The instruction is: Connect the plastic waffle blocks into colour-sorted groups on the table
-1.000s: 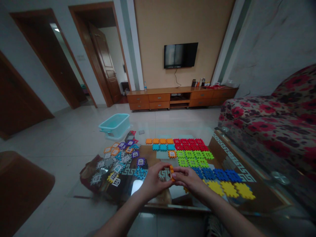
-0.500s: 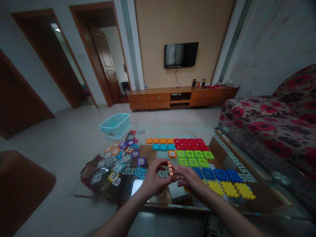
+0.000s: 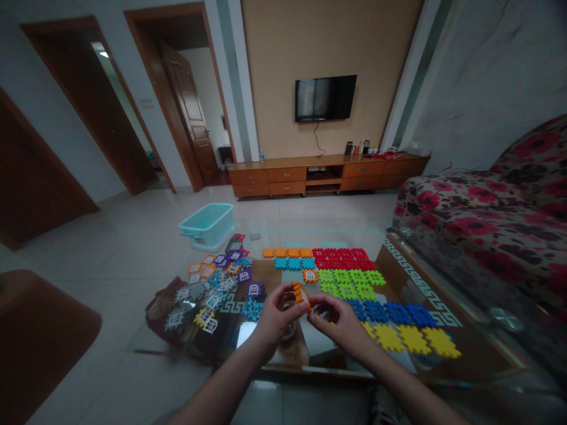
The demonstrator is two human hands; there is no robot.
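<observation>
Both hands meet over the near edge of a glass coffee table (image 3: 398, 268). My left hand (image 3: 275, 317) and my right hand (image 3: 334, 321) pinch the same small orange toothed tile (image 3: 302, 295) between their fingertips, holding it tilted above the glass. Beyond it lie joined rows of flat tiles: orange (image 3: 286, 252), red (image 3: 340, 258), teal (image 3: 293, 264), green (image 3: 349, 283), blue (image 3: 390, 313) and yellow (image 3: 411, 339). One single orange window tile (image 3: 310, 275) lies beside the green ones.
A loose heap of mixed window tiles (image 3: 212, 283) covers the table's left part. A teal plastic tub (image 3: 207, 224) stands on the floor behind. A floral sofa (image 3: 496, 218) runs along the right; a wooden TV cabinet (image 3: 325, 173) stands at the far wall.
The orange tile has been lifted slightly and turned from edge-on to tilted. Both hands shifted a little up and left with it.
</observation>
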